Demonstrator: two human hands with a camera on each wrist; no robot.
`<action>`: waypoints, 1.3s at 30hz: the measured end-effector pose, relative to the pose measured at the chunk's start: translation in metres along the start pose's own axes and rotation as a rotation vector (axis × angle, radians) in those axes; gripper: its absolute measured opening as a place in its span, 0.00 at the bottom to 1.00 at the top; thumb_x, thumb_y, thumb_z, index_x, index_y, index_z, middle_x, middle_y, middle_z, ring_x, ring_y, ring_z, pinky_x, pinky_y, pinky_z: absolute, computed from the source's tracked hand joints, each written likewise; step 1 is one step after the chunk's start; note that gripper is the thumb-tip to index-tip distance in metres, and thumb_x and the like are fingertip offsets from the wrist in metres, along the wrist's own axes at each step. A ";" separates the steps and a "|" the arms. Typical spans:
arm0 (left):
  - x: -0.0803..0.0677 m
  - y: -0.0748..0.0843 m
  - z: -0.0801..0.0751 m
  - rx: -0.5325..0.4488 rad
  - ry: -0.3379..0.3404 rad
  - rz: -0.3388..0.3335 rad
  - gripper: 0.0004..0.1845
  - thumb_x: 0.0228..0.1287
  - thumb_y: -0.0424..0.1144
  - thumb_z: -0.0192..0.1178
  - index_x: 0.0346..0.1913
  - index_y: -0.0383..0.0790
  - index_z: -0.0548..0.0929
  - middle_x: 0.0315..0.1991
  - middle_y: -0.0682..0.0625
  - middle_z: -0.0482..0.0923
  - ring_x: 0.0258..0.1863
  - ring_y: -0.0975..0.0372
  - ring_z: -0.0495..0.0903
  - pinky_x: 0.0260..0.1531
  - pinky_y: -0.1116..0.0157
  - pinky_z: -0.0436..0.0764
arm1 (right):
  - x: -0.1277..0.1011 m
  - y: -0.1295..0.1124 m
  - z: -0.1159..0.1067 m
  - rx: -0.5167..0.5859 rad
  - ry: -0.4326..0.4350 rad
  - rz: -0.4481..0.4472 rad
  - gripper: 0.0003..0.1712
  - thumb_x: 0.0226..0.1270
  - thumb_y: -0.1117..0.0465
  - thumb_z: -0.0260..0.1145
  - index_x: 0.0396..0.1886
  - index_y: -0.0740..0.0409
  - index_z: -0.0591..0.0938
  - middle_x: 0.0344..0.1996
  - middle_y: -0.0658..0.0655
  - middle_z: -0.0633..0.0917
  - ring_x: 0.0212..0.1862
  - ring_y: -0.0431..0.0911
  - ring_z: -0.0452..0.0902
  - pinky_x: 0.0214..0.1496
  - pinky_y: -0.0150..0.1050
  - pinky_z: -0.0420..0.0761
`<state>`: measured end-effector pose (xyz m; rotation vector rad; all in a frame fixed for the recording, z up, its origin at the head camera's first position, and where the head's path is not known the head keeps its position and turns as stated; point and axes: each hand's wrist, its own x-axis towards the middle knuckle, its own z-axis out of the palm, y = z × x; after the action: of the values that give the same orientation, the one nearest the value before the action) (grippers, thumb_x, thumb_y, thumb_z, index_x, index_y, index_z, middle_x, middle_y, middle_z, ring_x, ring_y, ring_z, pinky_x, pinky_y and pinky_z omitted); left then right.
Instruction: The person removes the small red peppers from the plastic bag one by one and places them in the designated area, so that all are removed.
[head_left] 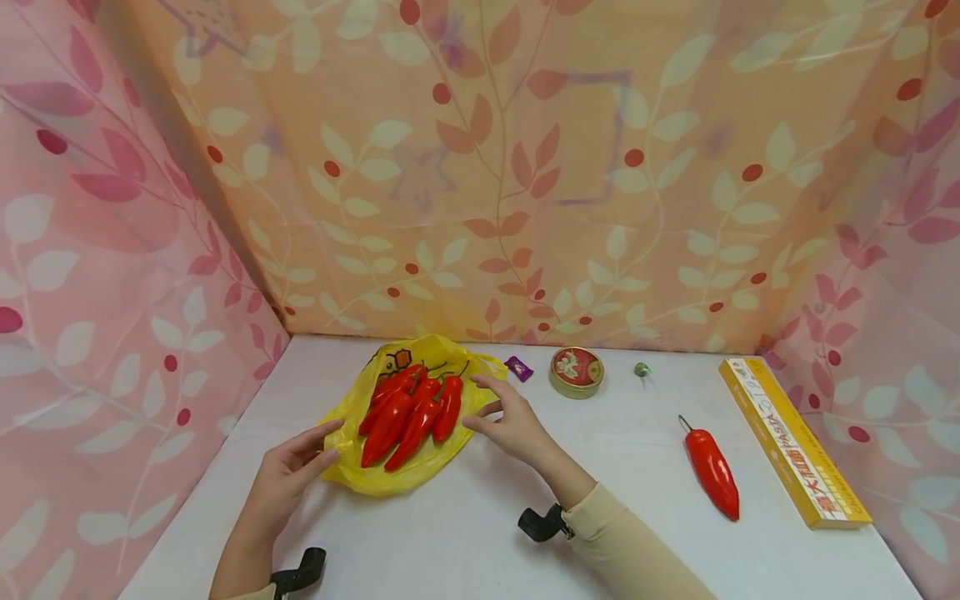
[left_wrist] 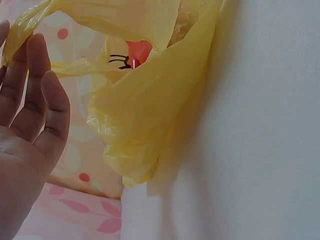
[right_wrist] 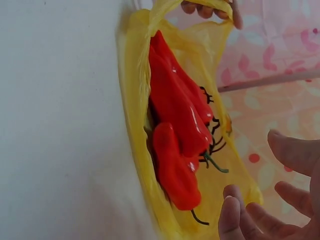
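A yellow plastic bag (head_left: 356, 477) lies spread on the table with several red peppers (head_left: 405, 425) heaped in its mouth. On the near left side, my left hand (head_left: 288, 475) pinches the bag's edge between thumb and fingers. Its fingers also show at the handle loop in the left wrist view. By the opposite side of the bag is my right hand (head_left: 513, 421), thumb and fingers apart with nothing held. In the right wrist view, the peppers (right_wrist: 180, 105) lie inside the bag, dark stems toward the right hand.
Behind the right hand are a small purple wrapped packet (head_left: 519, 368), a round red-and-gold tin (head_left: 577, 372) and a small green wrapped item (head_left: 642, 369). At right, a single red pepper (head_left: 712, 475) lies beside a long yellow pasta box (head_left: 795, 442). Patterned curtains (head_left: 480, 208) enclose the table (head_left: 465, 550).
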<state>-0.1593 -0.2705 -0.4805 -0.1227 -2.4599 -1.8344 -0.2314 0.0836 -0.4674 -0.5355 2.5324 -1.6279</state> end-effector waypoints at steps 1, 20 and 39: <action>0.000 0.000 0.000 -0.002 -0.002 0.004 0.26 0.70 0.44 0.64 0.67 0.37 0.77 0.58 0.68 0.79 0.50 0.71 0.78 0.51 0.78 0.80 | 0.003 0.000 0.003 0.005 -0.011 -0.002 0.39 0.64 0.51 0.74 0.73 0.44 0.70 0.68 0.56 0.74 0.49 0.48 0.83 0.44 0.39 0.88; 0.002 -0.003 0.002 -0.018 -0.033 0.025 0.24 0.71 0.42 0.63 0.67 0.37 0.78 0.60 0.63 0.80 0.52 0.70 0.77 0.51 0.77 0.80 | 0.041 0.016 0.050 0.029 -0.052 0.027 0.37 0.65 0.52 0.74 0.73 0.46 0.72 0.66 0.55 0.75 0.34 0.51 0.80 0.37 0.38 0.86; 0.002 -0.001 0.004 -0.013 -0.036 0.024 0.24 0.71 0.41 0.63 0.66 0.36 0.78 0.58 0.64 0.80 0.51 0.70 0.78 0.51 0.77 0.81 | 0.054 0.014 0.065 -0.031 -0.066 0.072 0.21 0.71 0.51 0.68 0.62 0.46 0.82 0.51 0.54 0.81 0.40 0.46 0.78 0.37 0.37 0.85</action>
<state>-0.1615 -0.2673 -0.4826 -0.1867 -2.4590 -1.8554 -0.2681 0.0143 -0.5015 -0.4861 2.5032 -1.5232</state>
